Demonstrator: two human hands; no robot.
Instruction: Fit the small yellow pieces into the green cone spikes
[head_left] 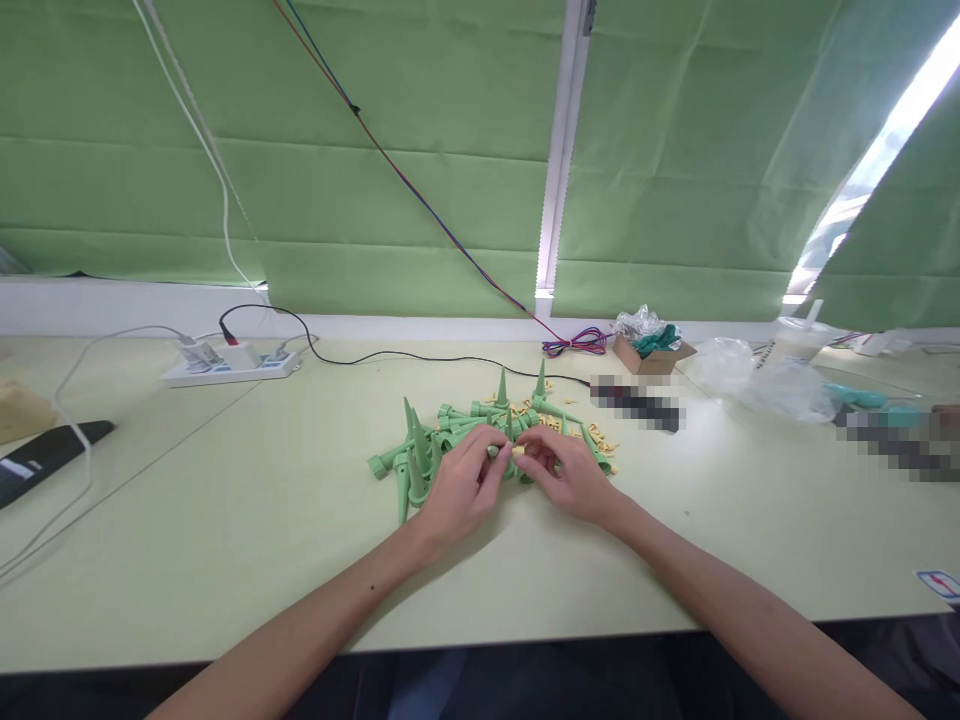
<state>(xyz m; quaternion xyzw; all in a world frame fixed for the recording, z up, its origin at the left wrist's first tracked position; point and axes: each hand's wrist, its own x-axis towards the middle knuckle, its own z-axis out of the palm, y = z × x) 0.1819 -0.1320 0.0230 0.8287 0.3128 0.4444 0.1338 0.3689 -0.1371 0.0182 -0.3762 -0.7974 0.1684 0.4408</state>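
In the middle of the table, my left hand (469, 480) is closed around a green plastic spike (493, 452), mostly hidden by the fingers. Facing it, my right hand (566, 472) pinches a small yellow piece (518, 451) close to the spike's end. I cannot tell whether the two parts touch. Around and behind both hands lies a heap of green cone-shaped spikes (420, 450), some standing upright on their wide caps, others lying flat. Small yellow pieces (600, 437) are scattered behind and to the right of my right hand.
A white power strip (231, 365) with plugs and cables sits at the back left. Toward the back right are a small cardboard box (652, 357), a coiled wire bundle (576, 343), and a cup (795, 340) beside plastic bags. A black object (56, 455) lies far left.
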